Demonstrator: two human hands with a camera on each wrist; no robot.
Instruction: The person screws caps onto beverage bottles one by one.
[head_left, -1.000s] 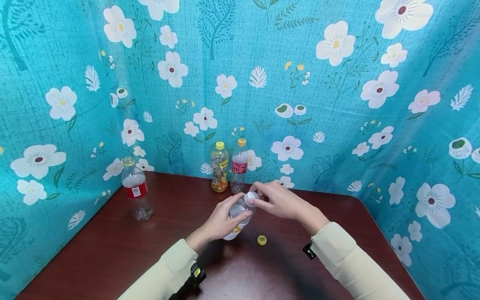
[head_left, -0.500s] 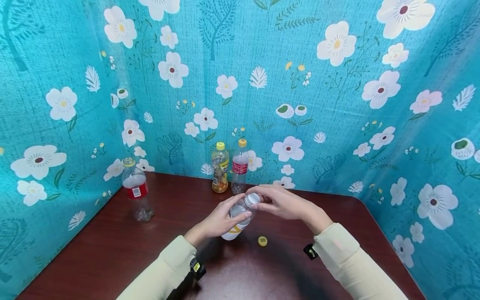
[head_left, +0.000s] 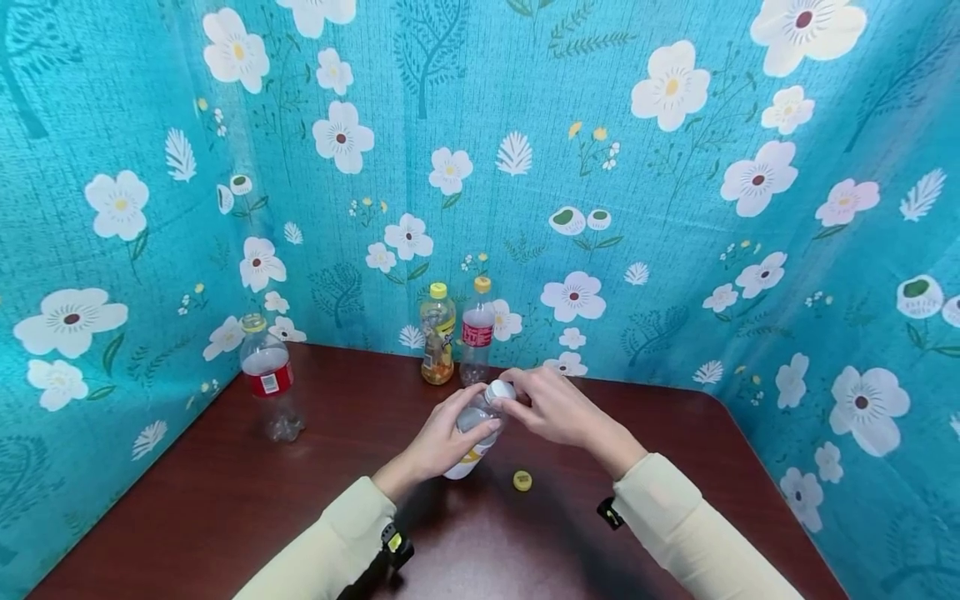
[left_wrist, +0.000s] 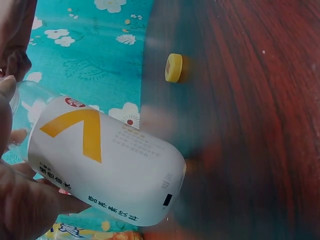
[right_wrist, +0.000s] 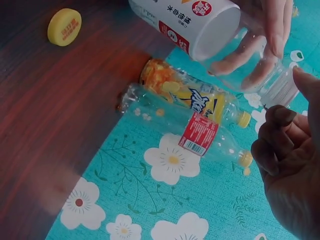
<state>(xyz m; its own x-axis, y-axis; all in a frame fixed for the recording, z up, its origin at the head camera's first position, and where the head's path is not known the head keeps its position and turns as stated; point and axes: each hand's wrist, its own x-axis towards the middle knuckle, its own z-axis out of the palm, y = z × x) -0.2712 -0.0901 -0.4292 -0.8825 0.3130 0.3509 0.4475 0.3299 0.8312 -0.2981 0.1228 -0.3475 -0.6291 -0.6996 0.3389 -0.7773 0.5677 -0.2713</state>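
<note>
A clear plastic bottle (left_wrist: 105,155) with a white and orange label leans away from me over the table. My left hand (head_left: 437,442) grips it around the shoulder, fingers on one side and thumb on the other. At its mouth sits a white cap (head_left: 501,390), which my right hand (head_left: 557,408) pinches between thumb and fingers. The right wrist view shows the right hand's thumb and curled fingers at the cap's side. In front of the bottle, to the right, a loose yellow cap (head_left: 522,481) lies on the table.
Behind the hands stand a yellow-labelled bottle (head_left: 438,337) and a red-labelled bottle (head_left: 477,329), both capped. A larger red-labelled bottle (head_left: 270,379) without a cap stands at the left. Flowered blue cloth (head_left: 637,208) surrounds the brown table (head_left: 187,508).
The right hand's fingers and thumb have shifted around the white cap, and the wrist has turned a little. The left hand has kept its grip on the bottle.
</note>
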